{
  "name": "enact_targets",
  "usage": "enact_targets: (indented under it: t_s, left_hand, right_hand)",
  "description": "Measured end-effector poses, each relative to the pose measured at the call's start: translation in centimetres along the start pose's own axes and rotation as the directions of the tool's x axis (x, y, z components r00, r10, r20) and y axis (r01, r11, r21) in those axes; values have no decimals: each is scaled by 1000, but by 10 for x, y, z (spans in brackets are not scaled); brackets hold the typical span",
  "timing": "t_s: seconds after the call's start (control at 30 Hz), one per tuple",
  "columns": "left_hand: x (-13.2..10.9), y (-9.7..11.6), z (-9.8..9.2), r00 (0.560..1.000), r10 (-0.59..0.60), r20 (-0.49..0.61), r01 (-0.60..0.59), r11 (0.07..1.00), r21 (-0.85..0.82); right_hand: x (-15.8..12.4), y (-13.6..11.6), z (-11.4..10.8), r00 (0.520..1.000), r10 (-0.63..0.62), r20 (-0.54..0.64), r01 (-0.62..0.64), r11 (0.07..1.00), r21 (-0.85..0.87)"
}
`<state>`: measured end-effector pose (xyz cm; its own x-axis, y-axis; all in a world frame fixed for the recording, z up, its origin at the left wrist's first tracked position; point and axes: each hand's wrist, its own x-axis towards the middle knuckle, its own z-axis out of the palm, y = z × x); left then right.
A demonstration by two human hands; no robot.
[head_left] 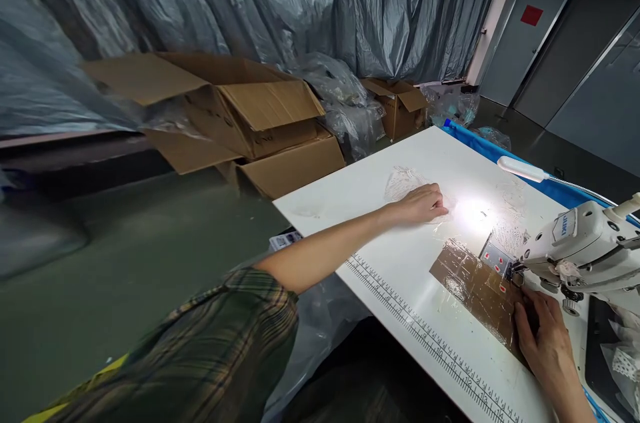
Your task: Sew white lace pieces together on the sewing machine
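My left hand [419, 204] reaches far across the white sewing table [350, 209] and rests with fingers curled on a pale lace piece [405, 181]. My right hand [545, 336] lies flat on the table beside a brown taped patch [475, 286], close to the needle area of the white sewing machine [583, 249]. Its fingers press down near the metal plate [495, 256]; nothing shows in its grip. A lamp throws a bright spot on the table between both hands.
A printed ruler [425, 333] runs along the table's near edge. Open cardboard boxes [240, 116] and plastic bags sit on the floor beyond, before a grey plastic curtain. Lace scraps lie at the right edge [623, 359]. A white lamp arm [523, 171] sticks over the table.
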<state>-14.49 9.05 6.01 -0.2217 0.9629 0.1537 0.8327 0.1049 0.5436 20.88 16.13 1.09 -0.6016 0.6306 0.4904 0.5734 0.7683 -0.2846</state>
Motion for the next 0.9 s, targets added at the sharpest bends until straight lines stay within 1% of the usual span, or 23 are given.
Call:
enact_targets:
  t_s: [0.23, 0.33, 0.4, 0.43, 0.47, 0.5, 0.53, 0.57, 0.6, 0.63, 0.67, 0.73, 0.77, 0.8, 0.83, 0.9]
  left_hand:
    - [-3, 2, -5, 1000, 28, -3, -28, 999, -33]
    - [-3, 8, -7, 997, 52, -58, -57, 995, -78]
    - [-6, 17, -7, 990, 115, -80, -129, 973, -192]
    - [-9, 25, -6, 986, 156, -62, -167, 945, -281]
    - [-13, 34, -3, 979, 202, -15, -192, 901, -388]
    - [-18, 44, 1, 965, 257, 55, -197, 845, -497]
    - [-24, 55, 6, 941, 313, 130, -177, 782, -598]
    - [-30, 66, 11, 903, 377, 204, -143, 714, -686]
    - [-37, 77, 18, 865, 440, 242, -123, 653, -748]
    - [-42, 86, 24, 843, 477, 250, -107, 603, -790]
    - [-46, 93, 30, 840, 486, 241, -90, 562, -822]
    - [-51, 102, 37, 852, 460, 250, -24, 511, -859]
    - [-52, 105, 39, 857, 433, 279, 20, 513, -858]
    - [-52, 106, 40, 856, 405, 322, 61, 538, -840]
    - [-51, 107, 40, 850, 377, 368, 89, 586, -805]
    - [-49, 110, 36, 846, 320, 426, 89, 703, -705]
  right_hand:
    - [-1, 1, -1, 998, 56, 39, -57, 998, 21]
    - [1, -6, -5, 999, 11, 49, -14, 998, 61]
    - [1, -14, -9, 999, -38, 38, 34, 994, 101]
    - [2, -19, -10, 998, -57, 25, 53, 991, 126]
    - [2, -24, -11, 997, -70, 16, 67, 986, 152]
    - [2, -30, -13, 997, -77, 14, 74, 981, 177]
    - [3, -35, -14, 997, -80, 20, 74, 976, 205]
    - [3, -41, -16, 996, -81, 36, 71, 969, 237]
    - [4, -46, -18, 994, -85, 62, 65, 959, 277]
    - [5, -50, -20, 991, -89, 97, 53, 944, 327]
    - [6, -55, -23, 986, -92, 142, 30, 922, 387]
    - [7, -63, -26, 960, -88, 267, -64, 858, 509]
    - [8, -66, -28, 937, -83, 339, -129, 820, 557]
    - [8, -69, -29, 908, -80, 410, -199, 780, 593]
    - [8, -72, -30, 874, -87, 479, -266, 738, 620]
    - [7, -76, -32, 789, -125, 601, -394, 649, 651]
